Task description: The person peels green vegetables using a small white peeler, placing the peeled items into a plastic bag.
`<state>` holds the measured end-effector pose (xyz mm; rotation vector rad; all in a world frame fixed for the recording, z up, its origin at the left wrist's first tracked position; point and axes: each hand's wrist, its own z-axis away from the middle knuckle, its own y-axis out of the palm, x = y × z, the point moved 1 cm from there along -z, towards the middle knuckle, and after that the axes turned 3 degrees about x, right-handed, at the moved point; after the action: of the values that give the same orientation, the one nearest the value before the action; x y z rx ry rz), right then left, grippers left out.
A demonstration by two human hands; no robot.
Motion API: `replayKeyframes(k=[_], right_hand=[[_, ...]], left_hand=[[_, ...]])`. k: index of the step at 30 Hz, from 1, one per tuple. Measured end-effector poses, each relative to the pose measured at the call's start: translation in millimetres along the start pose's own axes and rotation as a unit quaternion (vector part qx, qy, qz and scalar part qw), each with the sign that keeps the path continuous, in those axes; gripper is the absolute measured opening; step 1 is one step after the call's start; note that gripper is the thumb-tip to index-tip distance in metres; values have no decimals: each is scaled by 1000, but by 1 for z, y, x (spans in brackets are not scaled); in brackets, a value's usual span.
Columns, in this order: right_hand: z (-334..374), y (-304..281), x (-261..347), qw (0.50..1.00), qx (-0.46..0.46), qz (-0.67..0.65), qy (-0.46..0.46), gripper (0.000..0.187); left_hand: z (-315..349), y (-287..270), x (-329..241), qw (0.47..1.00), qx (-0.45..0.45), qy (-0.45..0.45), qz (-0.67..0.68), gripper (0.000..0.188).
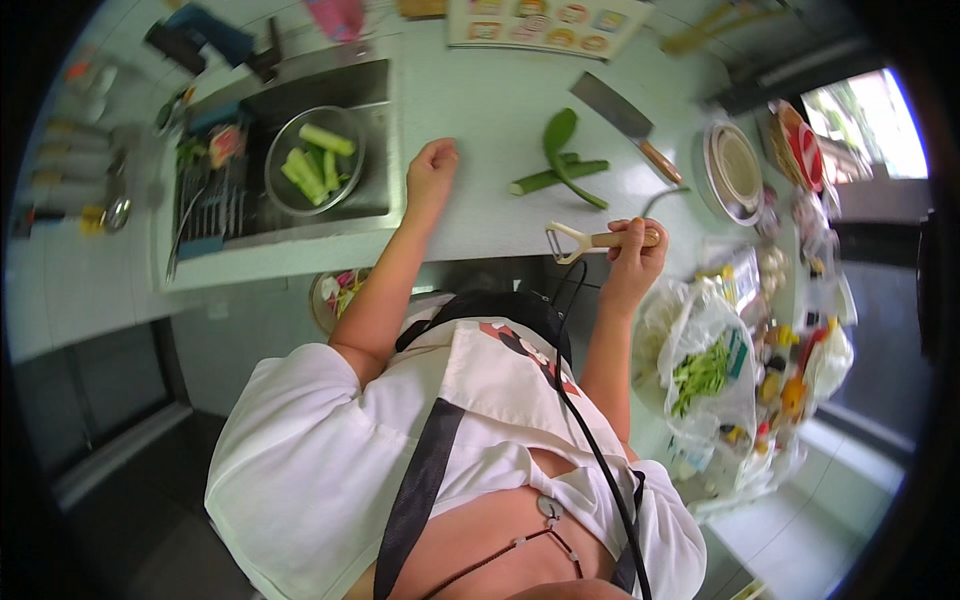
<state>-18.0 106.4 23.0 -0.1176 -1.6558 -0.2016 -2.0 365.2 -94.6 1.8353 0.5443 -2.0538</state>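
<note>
While the right hand (635,262) grips a Y-peeler (608,240) at the surface's (470,110) front edge, the left hand (430,178) curls, whether around anything I can't tell; cut stems (303,175) in the glass bowl (288,145) look finished, green stalks (535,184) behind that edge untreated.

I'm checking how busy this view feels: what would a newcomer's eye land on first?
Likely the wooden-handled peeler in the right hand, by the near edge of the counter. Beyond it, the broad cleaver lies beside green vegetable pieces. At left, a bowl of pale green chunks sits in the sink.
</note>
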Motion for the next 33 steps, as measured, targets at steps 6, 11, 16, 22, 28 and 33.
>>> replayKeyframes(k=[6, 11, 16, 22, 28, 33], right_hand=[[13, -53, 11, 992, -120, 21, -25, 15], [29, -90, 23, 977, -206, 47, -35, 16], [45, -115, 39, 960, -264, 68, -56, 17], [57, -137, 49, 944, -315, 65, -76, 17], [55, -157, 54, 945, -314, 34, -87, 17], [56, -177, 69, 926, -356, 43, -121, 20]], left_hand=[[12, 91, -35, 940, 89, 203, -259, 20], [-12, 151, -41, 849, 147, 355, -363, 20], [-36, 205, -24, 745, 253, 276, -552, 16], [-47, 221, -13, 699, 302, 186, -620, 19], [-50, 219, -12, 701, 295, 190, -621, 20], [-30, 212, -28, 813, 219, 259, -474, 32]])
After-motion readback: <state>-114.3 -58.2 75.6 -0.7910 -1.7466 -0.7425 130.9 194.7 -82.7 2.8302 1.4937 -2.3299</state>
